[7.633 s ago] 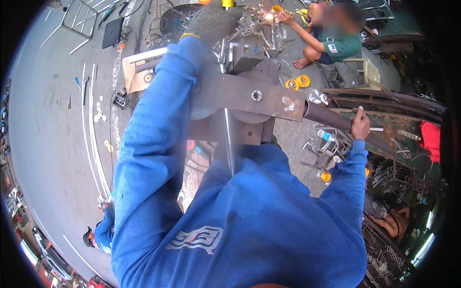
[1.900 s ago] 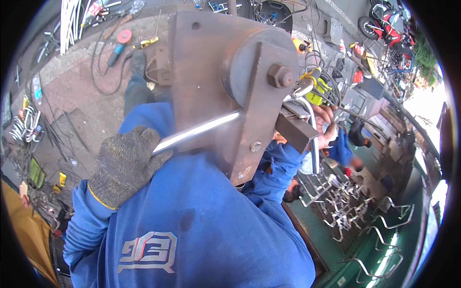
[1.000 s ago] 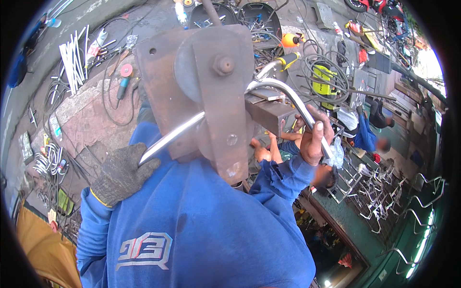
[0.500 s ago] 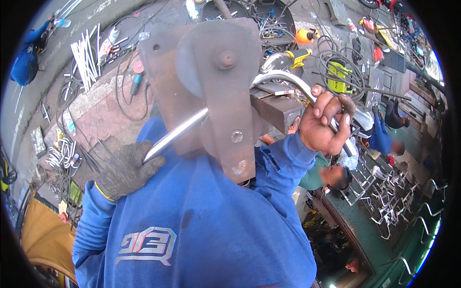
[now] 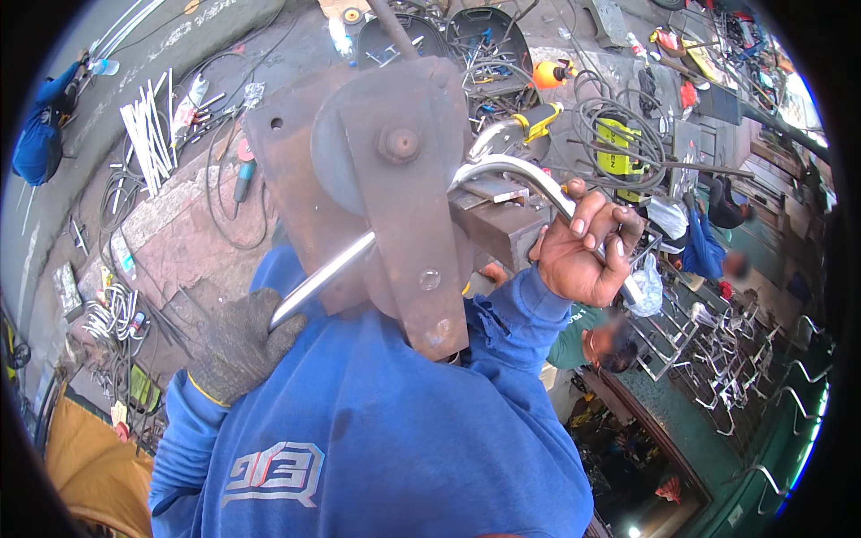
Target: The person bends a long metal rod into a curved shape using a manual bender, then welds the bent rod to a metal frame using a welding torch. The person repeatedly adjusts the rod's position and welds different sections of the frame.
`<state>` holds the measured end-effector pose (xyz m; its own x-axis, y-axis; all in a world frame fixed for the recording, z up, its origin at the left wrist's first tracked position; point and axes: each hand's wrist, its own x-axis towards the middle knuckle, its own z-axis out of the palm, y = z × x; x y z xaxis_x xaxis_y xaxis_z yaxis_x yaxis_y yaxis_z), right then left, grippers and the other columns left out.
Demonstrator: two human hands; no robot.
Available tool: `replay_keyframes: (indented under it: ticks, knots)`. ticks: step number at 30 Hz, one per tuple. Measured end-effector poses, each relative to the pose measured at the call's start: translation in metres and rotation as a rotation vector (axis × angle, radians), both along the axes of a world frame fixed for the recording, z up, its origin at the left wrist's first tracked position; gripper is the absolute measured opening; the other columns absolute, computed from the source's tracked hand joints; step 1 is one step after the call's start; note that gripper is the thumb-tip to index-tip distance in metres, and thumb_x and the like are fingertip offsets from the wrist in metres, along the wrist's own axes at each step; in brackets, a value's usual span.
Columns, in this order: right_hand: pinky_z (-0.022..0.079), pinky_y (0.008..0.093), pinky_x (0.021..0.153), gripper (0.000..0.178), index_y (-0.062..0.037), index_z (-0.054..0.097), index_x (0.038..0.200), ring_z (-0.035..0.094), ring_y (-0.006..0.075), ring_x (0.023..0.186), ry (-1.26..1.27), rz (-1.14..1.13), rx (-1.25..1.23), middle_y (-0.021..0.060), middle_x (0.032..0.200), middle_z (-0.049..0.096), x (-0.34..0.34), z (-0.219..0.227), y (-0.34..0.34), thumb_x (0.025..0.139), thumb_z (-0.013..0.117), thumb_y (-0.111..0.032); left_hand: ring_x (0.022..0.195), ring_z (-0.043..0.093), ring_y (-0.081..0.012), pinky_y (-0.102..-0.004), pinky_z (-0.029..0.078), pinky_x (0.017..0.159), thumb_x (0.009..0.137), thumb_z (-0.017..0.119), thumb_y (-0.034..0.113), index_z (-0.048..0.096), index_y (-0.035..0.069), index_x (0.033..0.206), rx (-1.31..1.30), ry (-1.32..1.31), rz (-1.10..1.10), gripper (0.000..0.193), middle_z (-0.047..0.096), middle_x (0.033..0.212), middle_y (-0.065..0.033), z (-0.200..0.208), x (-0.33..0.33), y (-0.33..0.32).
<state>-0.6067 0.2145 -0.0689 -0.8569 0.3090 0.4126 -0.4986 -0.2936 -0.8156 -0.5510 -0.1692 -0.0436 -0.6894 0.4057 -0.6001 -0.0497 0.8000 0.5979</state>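
Note:
A shiny metal tube [image 5: 325,278] runs through a rusty steel bending fixture [image 5: 404,233], which has a round die and a large bolt. Past the fixture the tube curves over and down to the right. In a dark grey work glove, my left hand [image 5: 242,350] is closed round the straight end, close to my blue top. My bare right hand [image 5: 587,247] has its fingers curled round the bent end. Beneath the curve, by my right wrist, is a steel box-section block [image 5: 507,229]. The plates hide the middle of the tube.
Behind the fixture are black trays of tools [image 5: 484,45], an orange bottle [image 5: 550,73] and a yellow-green machine [image 5: 617,152]. A grinder [image 5: 243,179] and white rods [image 5: 146,134] lie left. A person in green [image 5: 574,339] is close on the right, beside bent metal tubes [image 5: 731,359].
My view has shifted slightly, so the fixture and tube appear a little lower and farther left. Both hands keep their hold on the tube, whose shape looks unchanged.

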Motion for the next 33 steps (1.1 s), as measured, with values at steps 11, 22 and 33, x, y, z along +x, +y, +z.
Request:
replay_keyframes:
  ticks: [11,22,33]
  knots:
    - [0.024,0.0608,0.119,0.065,0.0034,0.052,0.14,0.051,0.0458,0.131,-0.004,0.116,-0.209,0.0257,0.122,0.064,0.02,-0.016,0.0,0.089,0.049,-0.035,0.072,0.059,-0.0416,-0.0515,0.046,0.066,0.086,0.073,0.035,0.06,0.004,0.087,0.008,0.269,0.041,0.033,0.059,0.082,-0.02,-0.019,-0.006,0.01]
    - [0.042,0.0463,0.111,0.069,0.0097,0.04,0.147,0.052,0.0357,0.131,-0.663,-0.212,0.095,0.0263,0.142,0.05,0.025,-0.025,-0.055,0.102,0.039,-0.043,0.075,0.061,-0.0416,-0.0495,0.048,0.069,0.09,0.069,0.035,0.065,0.003,0.091,0.077,0.097,-0.038,0.033,0.061,0.082,-0.0209,-0.011,-0.022,0.01]
    - [0.045,0.0374,0.099,0.05,0.0058,0.067,0.117,0.062,0.0255,0.113,-0.488,-0.184,0.451,0.0182,0.118,0.068,0.033,-0.033,-0.053,0.104,0.048,-0.038,0.079,0.066,-0.0414,-0.0482,0.05,0.071,0.095,0.066,0.04,0.07,0.003,0.105,0.184,-0.278,-0.002,0.038,0.068,0.086,-0.0239,-0.001,-0.038,0.01]
